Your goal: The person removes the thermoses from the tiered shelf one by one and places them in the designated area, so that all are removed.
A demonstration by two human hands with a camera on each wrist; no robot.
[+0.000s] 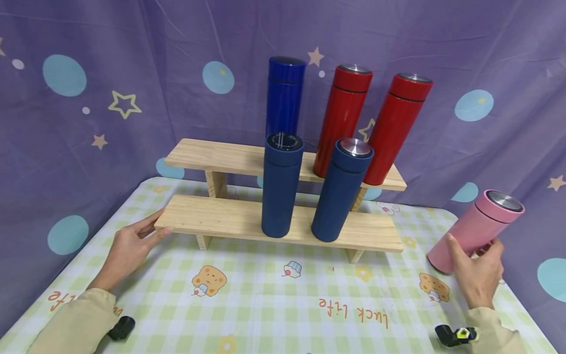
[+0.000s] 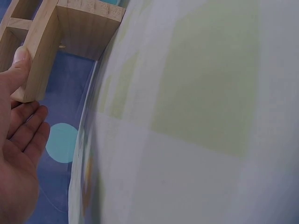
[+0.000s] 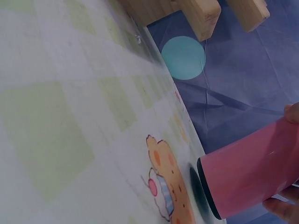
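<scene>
My left hand (image 1: 129,248) grips the left end of the lower board of a two-tier wooden shelf (image 1: 208,216); in the left wrist view its thumb (image 2: 19,65) lies against the board. At the right, my right hand (image 1: 479,275) holds a pink thermos flask (image 1: 473,231) with a silver lid. The right wrist view shows the flask's dark base just over the tablecloth, its shadow beneath. Two matte navy flasks, one (image 1: 280,191) with a dark display lid and another (image 1: 338,196) with a silver lid, stand on the lower board.
On the upper board stand a glossy blue flask (image 1: 285,98) and two red flasks, one (image 1: 340,118) beside the other (image 1: 400,128). A green-checked tablecloth (image 1: 265,305) covers the table. Behind it hangs a purple curtain (image 1: 177,64) with stars and dots.
</scene>
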